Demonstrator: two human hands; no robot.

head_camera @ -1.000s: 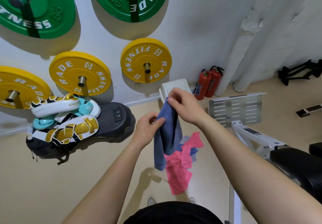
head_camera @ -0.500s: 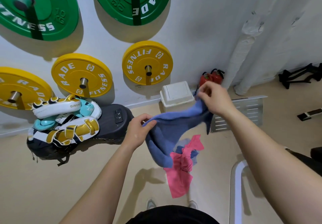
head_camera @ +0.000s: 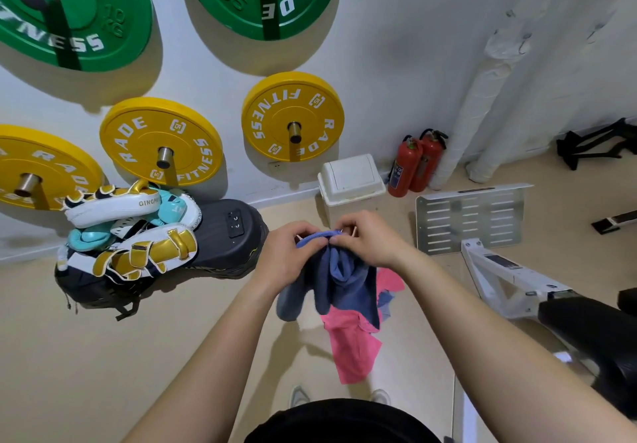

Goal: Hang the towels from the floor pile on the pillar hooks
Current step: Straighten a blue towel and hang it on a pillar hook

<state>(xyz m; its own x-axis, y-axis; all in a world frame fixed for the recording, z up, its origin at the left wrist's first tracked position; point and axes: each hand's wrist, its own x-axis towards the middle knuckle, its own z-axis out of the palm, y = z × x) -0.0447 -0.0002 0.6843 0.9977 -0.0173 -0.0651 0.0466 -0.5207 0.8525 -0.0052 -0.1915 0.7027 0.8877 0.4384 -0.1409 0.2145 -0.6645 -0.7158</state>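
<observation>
Weight plates (head_camera: 162, 142) across upper left wall, white pillar (head_camera: 551, 73) at upper right. Blue towel (head_camera: 331, 277) at centre frame, bunched and hanging off the floor, above pink towel (head_camera: 355, 346) and bluish scraps of the floor pile at lower centre; top edge pinched by left hand (head_camera: 289, 256) and right hand (head_camera: 370, 239), both gripping cloth, knuckles almost touching. Tiny hook-like bits (head_camera: 523, 47) high on the pillar, bare as far as visible, so early by the look of it: one towel lifted, none hung, carry to the pillar and rest of the pile left to do.
</observation>
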